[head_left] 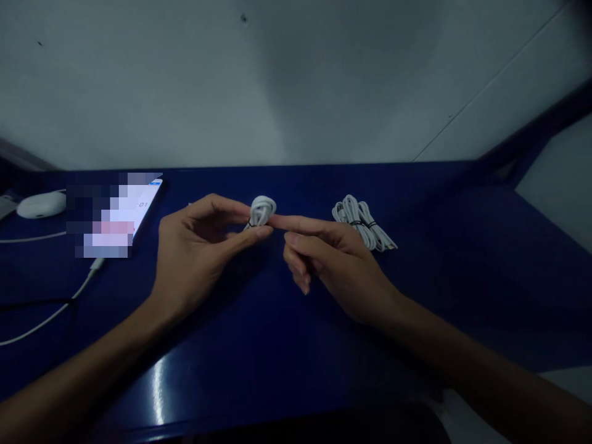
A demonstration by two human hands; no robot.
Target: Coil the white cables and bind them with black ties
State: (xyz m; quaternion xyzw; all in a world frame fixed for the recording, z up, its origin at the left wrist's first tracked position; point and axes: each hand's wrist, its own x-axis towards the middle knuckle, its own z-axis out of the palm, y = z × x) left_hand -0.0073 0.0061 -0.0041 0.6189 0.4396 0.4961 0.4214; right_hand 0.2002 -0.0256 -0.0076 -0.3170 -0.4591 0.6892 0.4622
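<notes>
The blue table [277, 357] carries everything. Above its middle, the left hand [187, 256] pinches a small coil between thumb and forefinger; the right hand [346, 265] grips nothing, its forefinger stretched to the coil, its other fingers loosely curled. A lit phone [144, 209] lies toward the far left corner. Tied white cables [351, 211] lie near the far edge, right of middle. The held coil [263, 209] is white cable.
</notes>
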